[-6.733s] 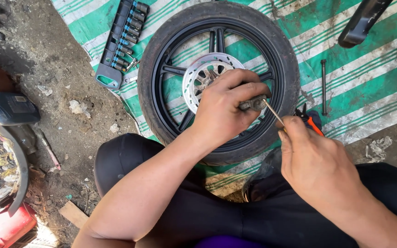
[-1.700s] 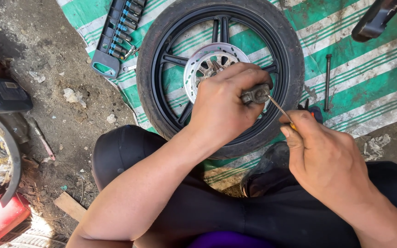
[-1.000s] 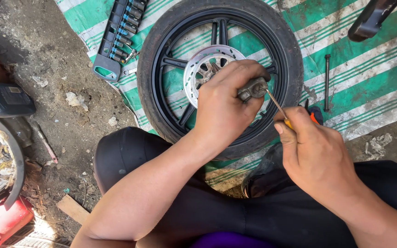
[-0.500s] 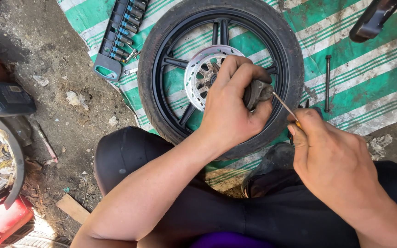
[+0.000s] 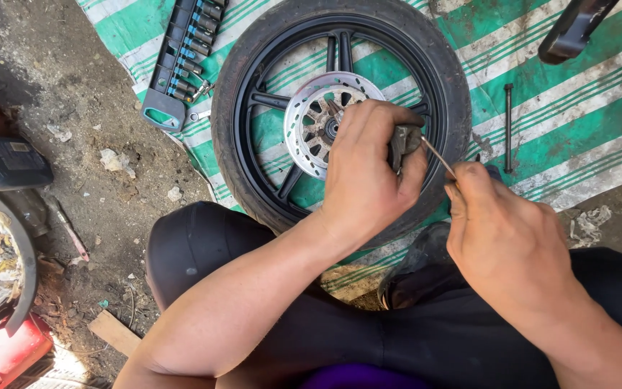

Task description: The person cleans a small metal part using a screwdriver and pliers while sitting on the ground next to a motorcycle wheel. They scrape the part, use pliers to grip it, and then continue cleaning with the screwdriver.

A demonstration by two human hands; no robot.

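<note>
While the left hand (image 5: 365, 180) grips a small dark metal part (image 5: 402, 142) over the wheel (image 5: 340, 108), the right hand (image 5: 505, 245) pokes it with a thin rod (image 5: 437, 156).

Head view: the part sits clamped in closed left fingers, above the wheel's lower right rim. The rod is pinched tight in the right fingertips; its long axis slants up-left, tip touching the part, handle end hidden in the hand. The right hand lies lower right of the part, the left right on it. The silver brake disc (image 5: 311, 122) is just left of the grip. A socket set (image 5: 185, 61), a long dark case with blue labels, lies upper left on the green-and-white striped sheet (image 5: 577, 122). A long bolt (image 5: 508, 126) lies right, apart.
</note>
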